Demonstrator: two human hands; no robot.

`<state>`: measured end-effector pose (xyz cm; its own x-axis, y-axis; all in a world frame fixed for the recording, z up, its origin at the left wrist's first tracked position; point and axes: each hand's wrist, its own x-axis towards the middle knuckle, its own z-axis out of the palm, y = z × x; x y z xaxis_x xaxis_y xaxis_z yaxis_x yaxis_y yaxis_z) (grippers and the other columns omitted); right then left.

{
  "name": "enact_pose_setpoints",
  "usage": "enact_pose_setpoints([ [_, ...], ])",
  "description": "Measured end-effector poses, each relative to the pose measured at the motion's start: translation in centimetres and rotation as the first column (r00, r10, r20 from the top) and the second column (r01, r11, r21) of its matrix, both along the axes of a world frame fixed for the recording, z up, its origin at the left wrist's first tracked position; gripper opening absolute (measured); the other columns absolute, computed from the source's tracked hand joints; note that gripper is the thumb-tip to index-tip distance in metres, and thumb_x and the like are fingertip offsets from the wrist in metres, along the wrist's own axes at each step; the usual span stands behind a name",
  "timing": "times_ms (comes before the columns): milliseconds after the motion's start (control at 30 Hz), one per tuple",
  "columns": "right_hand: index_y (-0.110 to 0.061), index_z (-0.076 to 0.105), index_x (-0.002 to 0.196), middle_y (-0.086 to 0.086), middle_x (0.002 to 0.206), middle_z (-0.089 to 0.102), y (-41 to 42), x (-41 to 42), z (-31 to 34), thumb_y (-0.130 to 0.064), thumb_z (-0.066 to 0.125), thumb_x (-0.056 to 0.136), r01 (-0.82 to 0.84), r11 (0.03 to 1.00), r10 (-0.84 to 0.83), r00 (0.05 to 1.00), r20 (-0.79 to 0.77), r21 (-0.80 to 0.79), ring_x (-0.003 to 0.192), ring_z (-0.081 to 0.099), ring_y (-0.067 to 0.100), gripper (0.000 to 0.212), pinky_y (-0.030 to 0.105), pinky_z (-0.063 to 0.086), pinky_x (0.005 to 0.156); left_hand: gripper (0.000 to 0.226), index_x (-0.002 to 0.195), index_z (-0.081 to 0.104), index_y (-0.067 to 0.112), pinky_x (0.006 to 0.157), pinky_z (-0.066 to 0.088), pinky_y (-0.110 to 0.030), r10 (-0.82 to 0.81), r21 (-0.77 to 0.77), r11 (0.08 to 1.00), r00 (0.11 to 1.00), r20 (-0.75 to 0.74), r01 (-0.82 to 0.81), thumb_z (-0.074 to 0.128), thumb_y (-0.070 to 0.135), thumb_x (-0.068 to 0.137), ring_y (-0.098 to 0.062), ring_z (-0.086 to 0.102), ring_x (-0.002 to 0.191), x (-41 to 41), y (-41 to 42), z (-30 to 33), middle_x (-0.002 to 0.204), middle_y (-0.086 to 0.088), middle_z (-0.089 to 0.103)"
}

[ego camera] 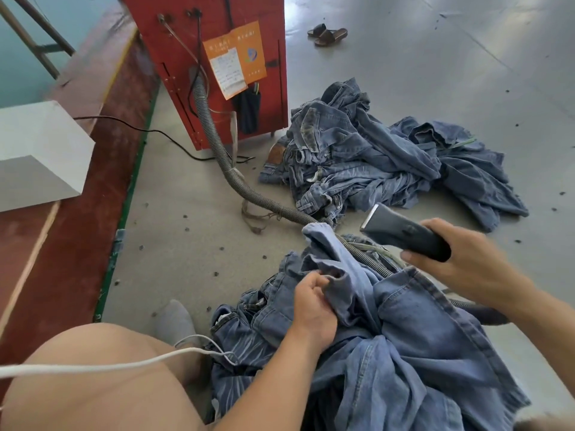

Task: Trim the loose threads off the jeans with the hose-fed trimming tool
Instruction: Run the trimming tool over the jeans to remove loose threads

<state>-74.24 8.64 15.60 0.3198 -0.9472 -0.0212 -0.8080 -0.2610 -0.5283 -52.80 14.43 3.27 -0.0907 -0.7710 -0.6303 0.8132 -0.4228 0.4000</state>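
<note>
On my lap, jeans (404,337) bunched; my left hand (314,309) pinches fold. My right hand (460,262) at 2 o'clock, wrapped round trimming tool (404,236), blade clear of cloth. Pull fold taut, skim blade flat.

A: Far end of the grey floor (435,73), a pair of brown sandals (327,34), side by side.
B: Orange paper notice (236,59) on the red cabinet (174,42), black cable (149,130) trailing left.
A: White box (37,150) on the red ledge (93,126). White cord (93,367) running across the near left.
</note>
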Motion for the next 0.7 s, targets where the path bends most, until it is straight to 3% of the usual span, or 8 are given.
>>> enact_pose_setpoints([
  [100, -0.044, 0.061, 0.101, -0.018, 0.071, 0.065, -0.4, -1.1, 1.0, -0.063, 0.070, 0.079, 0.040, 0.999, -0.040, 0.999, 0.034, 0.006, 0.068, 0.063, 0.001, 0.030, 0.030, 0.048, 0.064, 0.069, 0.130, 0.069, 0.020, 0.099, 0.054, -0.036, -0.380, 0.045, 0.919, 0.846, 0.374, 0.392, 0.065, 0.070, 0.082, -0.019, 0.070, 0.103, -0.3, 0.6, 0.1, 0.117, -0.004, 0.073],
  [200, -0.038, 0.063, 0.103, -0.013, 0.074, 0.067, -0.4, -1.3, 0.5, -0.057, 0.071, 0.084, 0.045, 0.997, -0.045, 0.999, -0.006, 0.059, 0.069, 0.065, 0.008, 0.027, 0.037, 0.051, 0.067, 0.073, 0.153, 0.046, 0.029, 0.102, 0.051, -0.026, -0.457, 0.169, 0.787, 0.377, 0.806, 0.593, 0.071, 0.054, 0.089, -0.005, 0.062, 0.117, -0.7, 1.0, -0.4, 0.128, 0.014, 0.067],
  [233, -0.037, 0.062, 0.103, -0.012, 0.075, 0.067, -0.3, -1.1, 0.0, -0.053, 0.073, 0.087, 0.040, 0.997, -0.038, 0.999, -0.024, 0.073, 0.070, 0.063, 0.007, 0.025, 0.035, 0.050, 0.066, 0.065, 0.151, 0.049, 0.028, 0.104, 0.051, -0.029, -0.445, 0.177, 0.779, 0.331, 0.832, 0.602, 0.071, 0.041, 0.092, -0.008, 0.062, 0.120, -0.7, 1.1, -0.7, 0.129, 0.013, 0.068],
  [400, -0.033, 0.060, 0.103, -0.013, 0.074, 0.065, 0.3, 0.1, -1.9, -0.051, 0.075, 0.089, 0.020, 0.992, -0.006, 0.994, -0.112, 0.125, 0.065, 0.059, 0.000, 0.027, 0.021, 0.038, 0.055, 0.053, 0.147, 0.056, 0.021, 0.096, 0.052, -0.020, -0.305, 0.034, 0.900, 0.570, 0.763, 0.435, 0.066, 0.015, 0.095, 0.002, 0.065, 0.099, -1.8, 2.4, -0.3, 0.115, 0.014, 0.072],
  [467, -0.033, 0.060, 0.103, -0.015, 0.077, 0.065, 0.6, 0.5, -2.3, -0.053, 0.076, 0.087, 0.033, 0.990, -0.017, 0.993, -0.119, 0.134, 0.068, 0.059, 0.002, 0.030, 0.021, 0.038, 0.056, 0.041, 0.136, 0.067, 0.016, 0.089, 0.057, -0.027, -0.239, -0.035, 0.954, 0.823, 0.516, 0.299, 0.059, 0.010, 0.097, -0.014, 0.071, 0.096, -2.9, 2.4, 0.5, 0.107, 0.000, 0.077],
  [533, -0.033, 0.060, 0.095, -0.016, 0.077, 0.063, 0.9, 1.1, -2.4, -0.057, 0.079, 0.082, 0.046, 0.989, -0.030, 0.993, -0.115, 0.139, 0.070, 0.059, 0.006, 0.032, 0.022, 0.037, 0.057, 0.037, 0.119, 0.075, 0.005, 0.087, 0.059, -0.034, -0.169, -0.100, 0.978, 0.975, 0.143, 0.184, 0.048, 0.007, 0.093, -0.027, 0.073, 0.100, -4.1, 2.8, 1.7, 0.109, -0.014, 0.076],
  [600, -0.031, 0.059, 0.082, -0.013, 0.071, 0.063, 1.2, 1.9, -2.4, -0.065, 0.082, 0.072, 0.035, 0.986, -0.018, 0.995, -0.102, 0.164, 0.066, 0.059, 0.008, 0.042, 0.025, 0.036, 0.055, 0.049, 0.117, 0.072, -0.003, 0.088, 0.058, -0.032, -0.109, -0.176, 0.980, 0.990, -0.094, 0.092, 0.040, 0.003, 0.081, -0.028, 0.073, 0.097, -4.9, 3.4, 2.7, 0.114, -0.019, 0.073],
  [700, -0.033, 0.059, 0.085, -0.012, 0.077, 0.067, 1.6, 2.4, -2.0, -0.070, 0.089, 0.058, 0.024, 0.965, -0.004, 0.997, -0.078, 0.261, 0.069, 0.061, 0.003, 0.055, 0.025, 0.041, 0.058, 0.056, 0.117, 0.071, -0.007, 0.091, 0.058, -0.034, -0.084, -0.227, 0.973, 0.975, -0.204, 0.037, 0.034, -0.001, 0.075, -0.029, 0.072, 0.096, -5.1, 4.0, 3.2, 0.114, -0.022, 0.071],
])
